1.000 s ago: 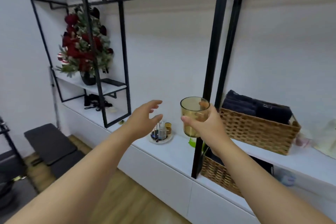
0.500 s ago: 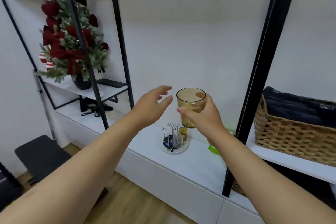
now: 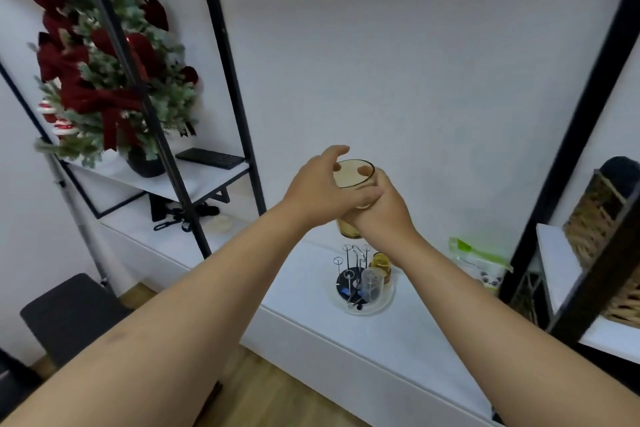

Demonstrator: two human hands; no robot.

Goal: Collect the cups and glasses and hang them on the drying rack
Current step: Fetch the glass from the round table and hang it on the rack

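Here, both the right hand (image 3: 382, 210) and the left hand (image 3: 323, 192) wrap around the upright amber glass (image 3: 353, 180), held in the air. The drying rack (image 3: 360, 282) stands on the white desk (image 3: 301, 274) at six o'clock from the glass, carrying a clear cup (image 3: 372, 284) and a small amber cup (image 3: 381, 263).

No text, label, brand, number or sign can be read here; the green-topped packet (image 3: 479, 262) on the white surface (image 3: 301, 274) shows only blurred print.

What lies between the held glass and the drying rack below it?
Nothing: the head view shows only bare white shelf behind the gap between glass and rack.
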